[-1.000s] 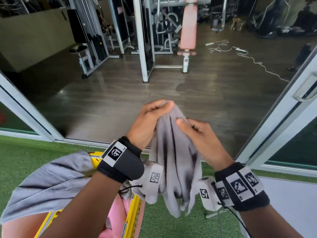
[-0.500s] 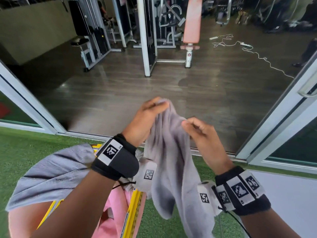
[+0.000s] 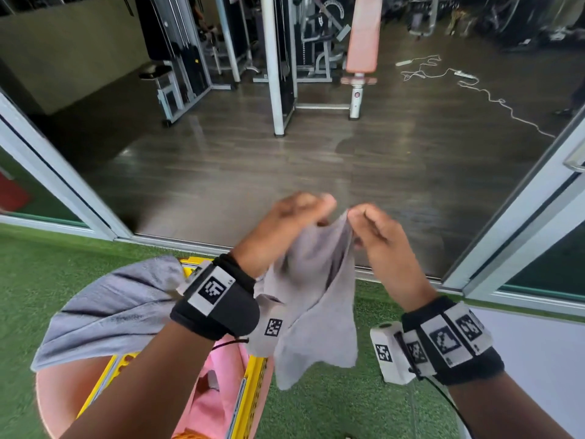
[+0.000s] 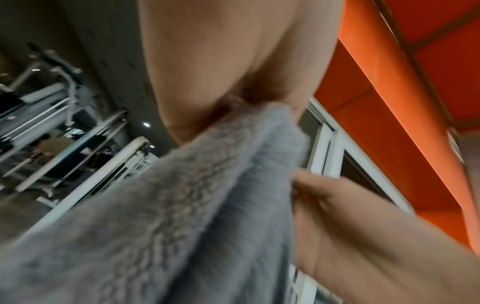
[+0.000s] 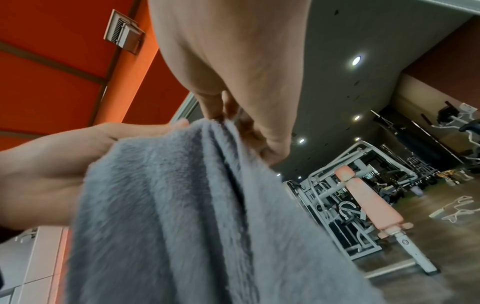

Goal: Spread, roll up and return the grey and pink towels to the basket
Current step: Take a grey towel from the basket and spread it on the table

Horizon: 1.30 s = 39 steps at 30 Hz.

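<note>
A small grey towel [image 3: 313, 299] hangs in the air in front of me, held by its top edge. My left hand [image 3: 294, 217] pinches one part of that edge and my right hand [image 3: 364, 223] pinches the edge just beside it, the two hands close together. Both wrist views show the fluffy grey towel [image 4: 182, 216] [image 5: 194, 216] hanging from pinched fingers. Below left stands the yellow basket [image 3: 250, 391] on green turf. A larger grey towel [image 3: 110, 308] is draped over its rim, and pink towels [image 3: 218, 391] lie inside.
I stand on green artificial turf [image 3: 332, 407] at an open sliding doorway [image 3: 512, 217]. Beyond it is a dark wooden gym floor [image 3: 285, 172] with weight machines [image 3: 285, 58], a pink bench [image 3: 362, 36] and a white cable [image 3: 474, 87].
My hands have drawn closer together along the small towel's top edge and dropped a little. The towel's hanging part now looks shorter and more bunched.
</note>
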{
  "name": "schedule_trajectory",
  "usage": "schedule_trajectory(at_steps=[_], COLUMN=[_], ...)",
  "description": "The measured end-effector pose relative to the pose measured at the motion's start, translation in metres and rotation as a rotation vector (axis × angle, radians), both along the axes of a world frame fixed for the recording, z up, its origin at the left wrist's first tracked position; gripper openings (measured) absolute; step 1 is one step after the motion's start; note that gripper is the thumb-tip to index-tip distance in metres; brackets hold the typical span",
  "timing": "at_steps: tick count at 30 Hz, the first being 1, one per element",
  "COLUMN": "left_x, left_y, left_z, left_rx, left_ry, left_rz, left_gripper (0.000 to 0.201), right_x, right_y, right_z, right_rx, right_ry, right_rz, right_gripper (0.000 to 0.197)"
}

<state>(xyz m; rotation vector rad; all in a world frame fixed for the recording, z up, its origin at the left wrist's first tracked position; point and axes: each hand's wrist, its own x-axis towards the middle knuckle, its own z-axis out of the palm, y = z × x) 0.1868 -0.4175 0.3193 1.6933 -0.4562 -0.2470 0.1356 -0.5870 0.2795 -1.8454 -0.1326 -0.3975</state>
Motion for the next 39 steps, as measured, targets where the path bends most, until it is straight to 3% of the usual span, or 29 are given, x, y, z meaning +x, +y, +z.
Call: schedule_trajectory(at_steps=[2,4,7,11,13,16,19,22,24,26,28,29,30,31,35,37,39], left_x=[-0.01,-0.006,0.003,0.005,0.0,-0.018,-0.022,-0.017,-0.017,-0.021,-0.03,-0.031,-0.03,-0.03,-0.017,-0.017,-0.024], left_y=[-0.003,-0.002,0.002,0.005,0.004,0.002,0.005,0.006,0.005,0.003,-0.003,-0.006,-0.008,-0.007,0.004,0.005,0.001], left_z=[0.001,0.007,0.017,0.02,0.011,-0.006,-0.004,0.001,-0.006,-0.018,-0.022,-0.02,-0.015,-0.007,0.005,0.004,0.002], left_rx=[0.187,0.106,-0.076,-0.075,0.045,0.236,0.154,-0.05,-0.106,0.037,0.226,0.227,0.15,0.083,-0.044,-0.093,-0.118], left_ry=[-0.183,-0.244,-0.189,-0.241,-0.284,-0.286,-0.337,-0.228,-0.12,-0.117,-0.191,-0.23,-0.26,-0.278,-0.151,-0.045,-0.005], left_rz=[-0.185,-0.08,0.085,0.227,0.167,-0.141,-0.098,0.098,0.121,-0.006,-0.178,-0.201,-0.184,-0.156,0.024,0.044,-0.055], left_gripper=[0.024,0.034,0.038,0.037,0.031,0.029,0.04,0.04,0.035,0.028,0.035,0.03,0.011,0.012,0.054,0.052,0.043], right_x=[0.004,0.004,-0.003,-0.003,-0.002,0.0,-0.001,-0.008,-0.009,-0.008,-0.007,-0.007,-0.007,-0.006,-0.009,-0.009,-0.006], right_y=[0.002,0.005,0.01,0.006,0.0,-0.008,-0.009,-0.008,-0.009,-0.007,-0.004,-0.002,-0.001,-0.001,-0.003,-0.003,-0.004], right_z=[0.013,0.021,0.02,-0.002,0.0,0.017,0.011,-0.009,-0.006,0.012,0.031,0.035,0.036,0.032,0.008,0.011,0.024], right_rx=[0.007,-0.007,-0.049,-0.261,-0.237,-0.151,-0.29,-0.331,-0.273,-0.187,-0.144,-0.154,-0.177,-0.206,-0.285,-0.214,-0.142], right_ry=[-0.043,-0.05,-0.003,0.07,0.034,-0.053,-0.001,0.134,0.105,0.013,-0.057,-0.075,-0.079,-0.065,0.074,0.061,-0.005], right_rz=[-0.019,-0.017,0.079,0.018,-0.071,-0.11,-0.12,-0.114,-0.116,-0.125,-0.124,-0.121,-0.124,-0.134,-0.082,-0.075,-0.09], right_gripper=[0.031,0.03,0.023,0.043,0.034,0.023,0.022,0.035,0.029,0.018,0.022,0.024,0.023,0.019,0.011,0.009,0.008])
